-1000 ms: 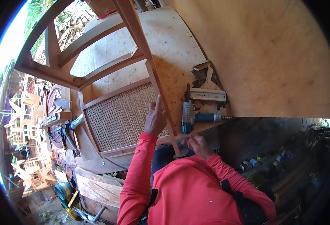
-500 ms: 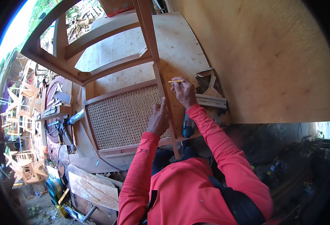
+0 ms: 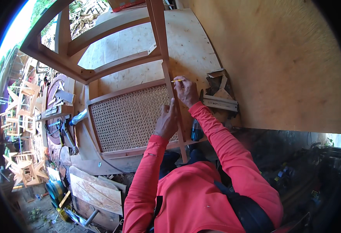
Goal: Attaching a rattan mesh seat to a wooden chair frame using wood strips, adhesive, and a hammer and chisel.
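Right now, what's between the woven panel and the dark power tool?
In the head view, a wooden rail and a strip of bare tabletop lie between them.

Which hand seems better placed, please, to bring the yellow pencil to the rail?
Probably the right hand: it holds the yellow pencil near the wooden rail; the left hand shows none.

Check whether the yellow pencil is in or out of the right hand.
In: the right hand grips the yellow pencil, its end poking out beside the wooden rail.
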